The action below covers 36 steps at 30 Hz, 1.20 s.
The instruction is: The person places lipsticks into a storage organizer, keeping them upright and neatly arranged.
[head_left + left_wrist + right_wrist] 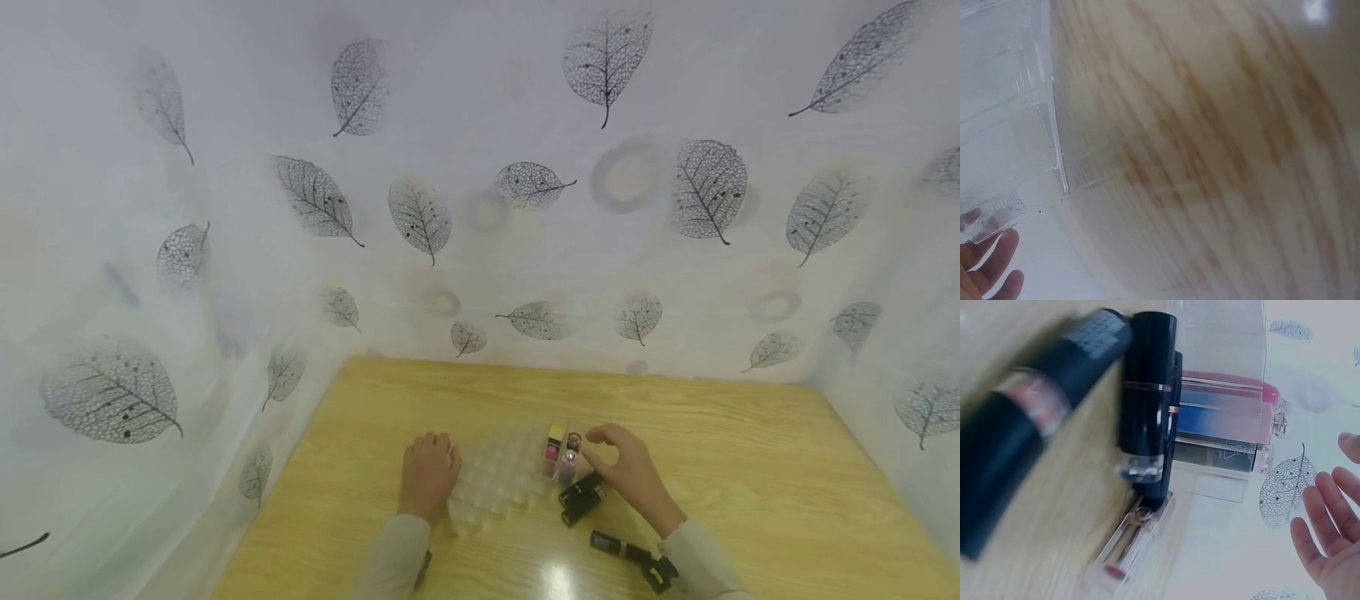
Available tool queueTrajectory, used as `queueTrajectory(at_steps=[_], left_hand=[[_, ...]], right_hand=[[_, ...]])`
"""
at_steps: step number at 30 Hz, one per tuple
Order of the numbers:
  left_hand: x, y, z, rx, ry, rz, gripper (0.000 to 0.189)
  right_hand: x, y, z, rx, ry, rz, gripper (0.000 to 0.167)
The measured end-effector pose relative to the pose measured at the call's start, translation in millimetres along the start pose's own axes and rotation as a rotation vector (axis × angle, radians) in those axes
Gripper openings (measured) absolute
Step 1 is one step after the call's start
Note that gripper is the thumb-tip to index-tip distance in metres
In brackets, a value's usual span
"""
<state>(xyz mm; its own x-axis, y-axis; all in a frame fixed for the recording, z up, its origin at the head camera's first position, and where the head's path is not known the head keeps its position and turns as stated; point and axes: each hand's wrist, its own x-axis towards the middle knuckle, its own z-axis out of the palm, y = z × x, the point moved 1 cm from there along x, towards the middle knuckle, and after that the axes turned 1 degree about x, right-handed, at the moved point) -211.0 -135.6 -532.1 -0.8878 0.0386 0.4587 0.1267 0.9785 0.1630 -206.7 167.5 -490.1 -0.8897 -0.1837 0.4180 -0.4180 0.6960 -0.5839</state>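
A clear plastic lipstick organizer point(498, 471) with many compartments lies on the table between the hands. My left hand point(430, 475) holds its left end; in the left wrist view the fingers point(999, 259) meet a corner of the clear plastic, some seen through it. At the right end stand a pink lipstick with a yellow top point(551, 454) and another with an ornamented top point(570, 462). Beside these, my right hand point(630, 471) has its thumb and fingers spread apart and empty. Black lipstick tubes point(579, 497) lie just below, against the organizer's right end.
Nearer the right forearm lie more black tubes point(621, 546), one with a yellowish mark point(660, 575). A clear-cased lipstick point(1127, 547) shows in the right wrist view. A dark object point(423, 569) is half hidden by the left sleeve. Leaf-print sheeting point(480, 275) encloses the wooden table point(750, 467).
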Motion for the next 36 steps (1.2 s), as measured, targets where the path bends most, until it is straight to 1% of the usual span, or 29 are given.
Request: queueTrajectory(at_steps=[3, 5, 8, 9, 14, 16, 21, 26, 32, 36], left_hand=[[0.0, -0.1, 0.0, 0.007, 0.004, 0.003, 0.016], [-0.2, 0.1, -0.4, 0.008, 0.005, 0.005, 0.015], [-0.4, -0.1, -0.3, 0.002, 0.012, 0.009, 0.015], [-0.6, -0.3, 0.1, 0.000, 0.015, 0.010, 0.015], [-0.8, -2.1, 3.9, 0.006, 0.022, 0.014, 0.013], [-0.6, -2.1, 3.8, 0.012, 0.021, 0.018, 0.013], [-0.1, -1.8, 2.2, 0.029, 0.025, 0.028, 0.013], [-0.2, -2.3, 2.9, 0.041, 0.018, 0.028, 0.013], [0.0, -3.4, 5.1, 0.065, 0.014, 0.035, 0.014], [-0.2, -3.3, 4.6, 0.065, 0.017, 0.037, 0.014]], right_hand=[[-12.5, -1, -6, -0.017, -0.013, -0.038, 0.027], [-21.6, 0, -9, -0.016, -0.018, -0.083, 0.027], [-35.5, 2, -11, -0.050, -0.032, -0.136, 0.027], [-39.9, 3, -12, -0.068, -0.035, -0.153, 0.027], [-55.4, 9, -12, -0.186, -0.027, -0.298, 0.031], [-58.5, 10, -11, -0.236, -0.019, -0.373, 0.033], [-63.5, 12, -8, -0.377, -0.046, -0.491, 0.035], [-67.7, 14, -5, -0.438, -0.093, -0.524, 0.033], [-72.1, 20, -2, -0.445, -0.132, -0.572, 0.032], [-75.4, 25, 0, -0.450, -0.196, -0.565, 0.029]])
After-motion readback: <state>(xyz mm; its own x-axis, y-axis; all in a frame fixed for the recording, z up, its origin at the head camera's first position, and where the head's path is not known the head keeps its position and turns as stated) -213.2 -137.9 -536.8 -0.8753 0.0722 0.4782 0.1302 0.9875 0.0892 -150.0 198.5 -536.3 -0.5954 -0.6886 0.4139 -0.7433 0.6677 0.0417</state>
